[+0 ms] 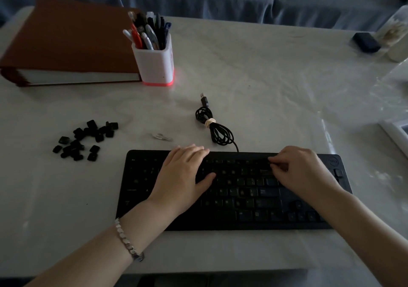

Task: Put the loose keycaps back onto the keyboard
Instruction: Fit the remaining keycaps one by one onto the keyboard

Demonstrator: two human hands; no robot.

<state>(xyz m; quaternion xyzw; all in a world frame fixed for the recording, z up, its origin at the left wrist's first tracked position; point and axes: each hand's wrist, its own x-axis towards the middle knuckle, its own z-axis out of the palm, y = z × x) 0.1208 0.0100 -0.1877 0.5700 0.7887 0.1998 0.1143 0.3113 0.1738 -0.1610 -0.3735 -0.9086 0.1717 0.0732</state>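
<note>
Steadying the keyboard (242, 220) w/ our left hand (183, 174): fingers straight, lying flat over the left-centre keys, thumb out toward 3 o'clock. Our right hand (302, 172) sits on the top rows nr the 2 o'clock corner, fingers curled down onto the keys. Whether they pinch a cap or only press, we can't tell; too dark there.

The loose keycaps (84, 140) lie in a scattered heap on the table (265, 77), abt 10 o'clock from the keyboard and well apart from it, neither hand on them.

Handling, our guess: caps are light, hard, smooth plastic, so they'll slip and flip easily. Best take one at a time by two opposite side walls, thumb + index, hollow side down, then press straight down. Forcing one at a tilt could prob. snap a clip.

The keyboard is stiff and lies flat, long axis 9–3 o'clock, logo end at 3, cable (215, 125) leaving the back edge toward 12. Caps in the heap point every which way, some tipped over.
</note>
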